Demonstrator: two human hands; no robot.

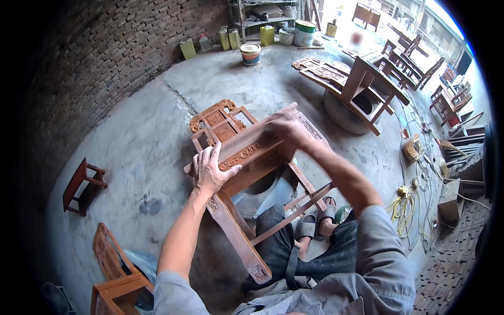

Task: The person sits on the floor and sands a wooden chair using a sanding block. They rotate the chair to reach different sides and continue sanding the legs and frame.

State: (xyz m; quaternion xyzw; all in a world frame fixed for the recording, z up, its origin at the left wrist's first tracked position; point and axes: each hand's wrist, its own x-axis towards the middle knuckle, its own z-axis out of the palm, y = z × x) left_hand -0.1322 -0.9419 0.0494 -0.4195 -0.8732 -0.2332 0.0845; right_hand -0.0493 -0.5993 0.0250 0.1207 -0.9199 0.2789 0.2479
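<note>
A carved wooden chair (239,219) lies tipped over in front of my knees, its legs pointing toward me and its carved back (223,125) on the far side. It rests on or against a round grey support (268,197), partly hidden by the frame. My left hand (209,172) lies on the left end of the chair's long edge rail (247,140), with fingers spread and thumb out. At the rail's right end, my right hand (290,131) is pressed to the wood and smeared by motion. Whether it holds anything does not show.
A small dark stool (84,186) and another chair (118,286) stand to the left. More chair frames lie on a round base (346,115) at far right. Tins and a paint bucket (250,54) line the brick wall. Yellow cable (401,212) and cords trail on the right.
</note>
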